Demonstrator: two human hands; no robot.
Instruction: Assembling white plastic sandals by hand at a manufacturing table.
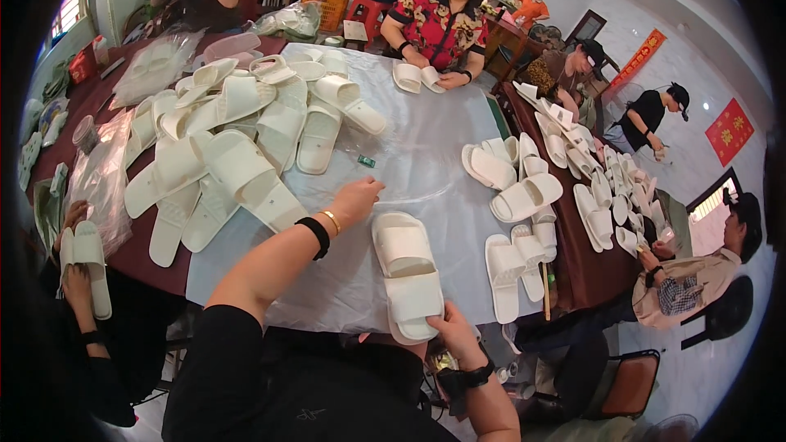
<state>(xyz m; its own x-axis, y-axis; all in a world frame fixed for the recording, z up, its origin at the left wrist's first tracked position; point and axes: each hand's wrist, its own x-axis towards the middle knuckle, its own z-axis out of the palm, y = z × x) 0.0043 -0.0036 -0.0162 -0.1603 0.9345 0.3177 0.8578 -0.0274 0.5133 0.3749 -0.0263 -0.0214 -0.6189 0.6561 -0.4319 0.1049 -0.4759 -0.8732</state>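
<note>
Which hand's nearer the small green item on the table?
Left. The left hand is just on the near side of the green item; the right hand is farther back and rightward, gripping a white slipper.

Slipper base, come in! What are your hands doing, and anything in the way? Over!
Right hand gripping white slippers. Left hand over the covered table, grip unclear. Small green item just beyond it. Over.

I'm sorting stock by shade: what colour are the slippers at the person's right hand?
The slippers are plain off-white, seen best in the head view.
</note>
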